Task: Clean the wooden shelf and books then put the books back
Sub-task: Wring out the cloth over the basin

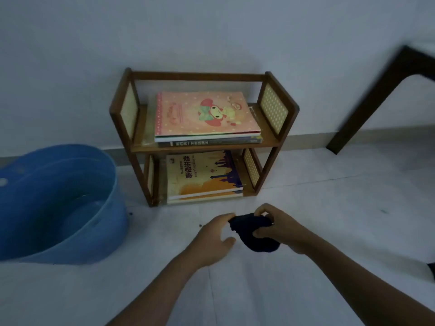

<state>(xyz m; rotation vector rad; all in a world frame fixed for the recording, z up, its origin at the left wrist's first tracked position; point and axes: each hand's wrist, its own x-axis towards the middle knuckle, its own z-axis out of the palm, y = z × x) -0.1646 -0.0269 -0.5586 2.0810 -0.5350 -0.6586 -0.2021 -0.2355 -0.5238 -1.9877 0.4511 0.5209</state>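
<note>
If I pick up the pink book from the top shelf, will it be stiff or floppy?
Probably floppy: the pink book looks thin and wide, like a soft-cover notebook. It lies loose on a stack, so it should lift off easily, perhaps sliding.

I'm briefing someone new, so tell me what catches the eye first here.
The small wooden shelf against the wall, with a pink cartoon book topping the stack on its upper tier. A big blue tub sits on the floor to its left. In front, both hands grip a dark cloth.
</note>
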